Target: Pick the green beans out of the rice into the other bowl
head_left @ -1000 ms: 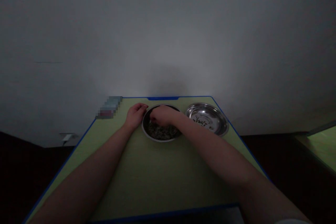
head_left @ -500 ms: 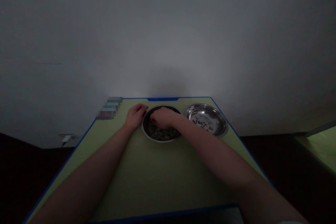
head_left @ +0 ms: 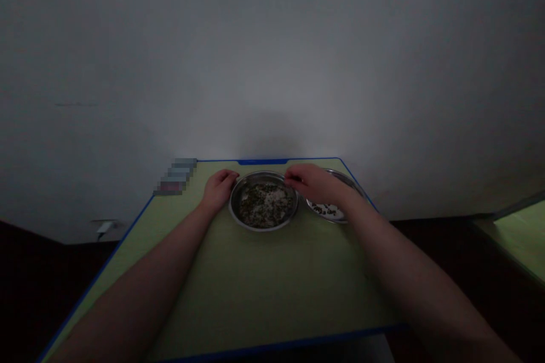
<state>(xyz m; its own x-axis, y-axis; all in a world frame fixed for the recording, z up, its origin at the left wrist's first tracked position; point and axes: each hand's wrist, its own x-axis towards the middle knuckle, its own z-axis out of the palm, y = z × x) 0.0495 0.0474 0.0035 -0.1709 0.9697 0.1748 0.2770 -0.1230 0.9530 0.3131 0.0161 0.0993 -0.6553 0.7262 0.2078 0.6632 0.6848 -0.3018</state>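
Note:
A steel bowl [head_left: 233, 207] of mixed small grains and dark bits sits at the far middle of a green table [head_left: 238, 289]. My left hand [head_left: 219, 186] rests curled against the bowl's left rim. My right hand [head_left: 313, 181] hovers between that bowl and a second steel dish [head_left: 336, 212] to its right, fingertips pinched together; anything held is too small to see. The right dish holds a few dark bits and is partly hidden by my hand.
The table has a blue edge and stands against a plain grey wall. A small blurred object [head_left: 176, 176] lies at the far left corner. Another green surface [head_left: 522, 235] shows at the right. The room is dim.
My right hand has lifted out of the middle bowl and moved right, over the second dish. The bowl's contents are now uncovered. My left hand has stayed put.

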